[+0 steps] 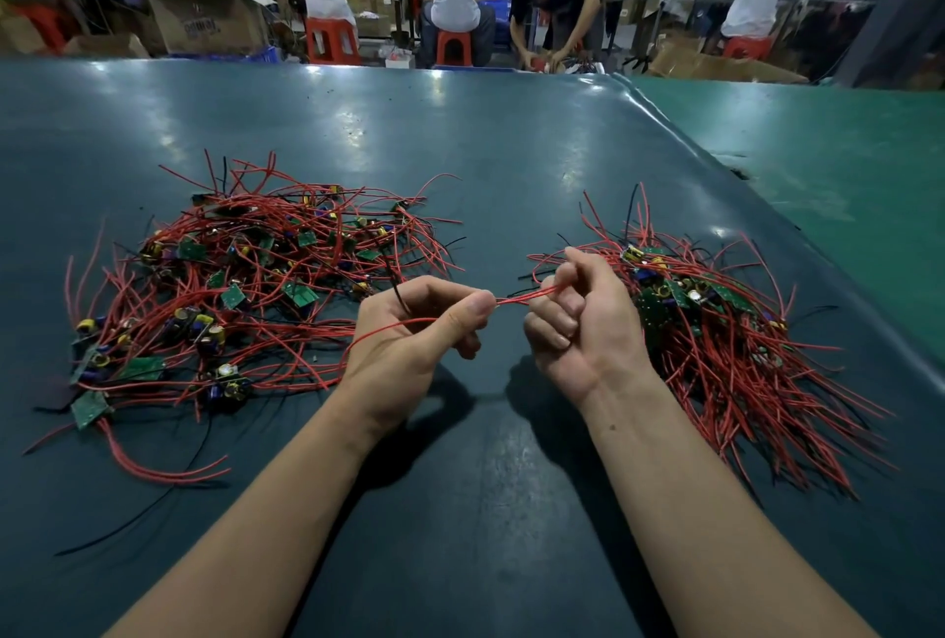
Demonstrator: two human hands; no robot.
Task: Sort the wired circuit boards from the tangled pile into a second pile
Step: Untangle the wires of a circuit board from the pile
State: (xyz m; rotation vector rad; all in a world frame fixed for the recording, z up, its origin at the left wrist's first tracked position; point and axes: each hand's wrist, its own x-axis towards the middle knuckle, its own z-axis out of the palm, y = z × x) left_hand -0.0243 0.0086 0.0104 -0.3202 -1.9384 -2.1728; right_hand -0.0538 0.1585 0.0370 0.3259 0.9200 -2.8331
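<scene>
A tangled pile (240,289) of small green circuit boards with red and black wires spreads over the left of the dark table. A second pile (716,325) lies on the right, its wires mostly fanned toward me. Between the piles my left hand (414,330) pinches red wires (516,299) between thumb and forefinger, and a black wire runs through its fingers. My right hand (578,320) grips the same red wires in a curled fist beside the right pile. The wires stretch taut between both hands. Any board on these wires is hidden.
The dark green table mat (460,141) reaches a far edge and a raised seam on the right, where a lighter green surface (828,151) begins. Beyond it, several people sit on red stools at benches among cardboard boxes.
</scene>
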